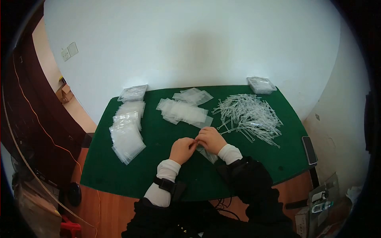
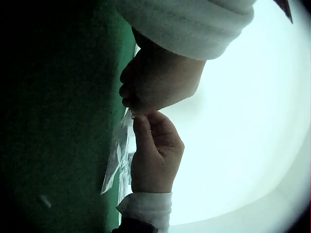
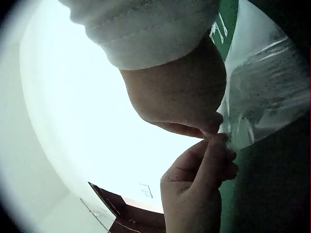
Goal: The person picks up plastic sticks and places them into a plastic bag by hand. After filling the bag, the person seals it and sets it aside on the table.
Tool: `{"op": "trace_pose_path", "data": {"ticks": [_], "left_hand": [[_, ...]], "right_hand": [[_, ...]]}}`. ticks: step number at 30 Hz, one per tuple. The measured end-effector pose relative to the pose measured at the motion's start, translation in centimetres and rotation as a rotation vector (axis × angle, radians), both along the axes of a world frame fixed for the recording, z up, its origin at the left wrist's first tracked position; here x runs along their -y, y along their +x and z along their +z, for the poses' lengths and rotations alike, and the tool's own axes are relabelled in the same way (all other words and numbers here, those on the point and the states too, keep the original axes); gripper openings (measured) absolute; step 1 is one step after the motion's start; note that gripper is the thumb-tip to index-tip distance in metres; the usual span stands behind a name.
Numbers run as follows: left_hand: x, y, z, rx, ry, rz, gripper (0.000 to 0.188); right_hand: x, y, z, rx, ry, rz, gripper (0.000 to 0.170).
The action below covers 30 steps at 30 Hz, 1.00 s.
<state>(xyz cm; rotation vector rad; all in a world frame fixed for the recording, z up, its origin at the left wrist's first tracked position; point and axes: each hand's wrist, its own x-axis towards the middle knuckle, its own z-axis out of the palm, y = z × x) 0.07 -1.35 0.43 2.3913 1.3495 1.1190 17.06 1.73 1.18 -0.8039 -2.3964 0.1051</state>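
Both hands meet over the green table, fingertips together at the top edge of a clear plastic bag (image 1: 208,154). The left hand (image 1: 183,150) pinches that edge with thumb and curled fingers; the right hand (image 1: 211,140) pinches it just beside. In the right wrist view the bag (image 3: 267,85) hangs out from the fingertips, partly under the right hand (image 3: 177,90), with the left hand (image 3: 194,187) opposite. The left wrist view shows the bag (image 2: 114,162) tilted beside the right hand (image 2: 158,155), the left hand (image 2: 163,77) above. Whether anything lies inside the bag I cannot tell.
On the green table (image 1: 166,174) lie a fanned stack of clear bags (image 1: 127,135) at left, more bags (image 1: 184,111) in the middle and a heap of thin wire pieces (image 1: 252,117) at right. Two filled packs (image 1: 134,93) (image 1: 262,85) sit at the back corners. A phone (image 1: 309,150) lies on the right edge.
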Motion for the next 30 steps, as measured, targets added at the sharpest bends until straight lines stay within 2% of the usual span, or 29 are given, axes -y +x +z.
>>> {"op": "trace_pose_path", "data": {"ticks": [4, 7, 17, 25, 29, 30], "left_hand": [[0.2, 0.1, 0.2, -0.034, -0.023, -0.006, 0.014], [0.4, 0.2, 0.4, 0.006, -0.059, 0.004, 0.013], [0.2, -0.2, 0.2, 0.038, -0.132, 0.020, 0.015], [-0.2, -0.5, -0.1, 0.133, -0.303, -0.008, 0.016], [-0.1, -0.7, 0.1, 0.149, -0.342, -0.001, 0.016], [-0.1, -0.7, 0.2, 0.162, -0.324, -0.019, 0.016]], "right_hand": [[0.1, 0.0, -0.1, 0.005, -0.080, -0.022, 0.006], [0.0, 0.0, -0.3, -0.025, -0.035, -0.027, 0.005], [-0.7, 1.3, -0.5, -0.009, -0.061, -0.118, 0.006], [-1.6, 2.5, -0.9, -0.052, -0.064, -0.168, 0.008], [-2.0, 2.7, -1.2, -0.082, -0.078, -0.156, 0.008], [-2.0, 2.6, -1.3, -0.183, -0.136, -0.137, 0.008]]}}
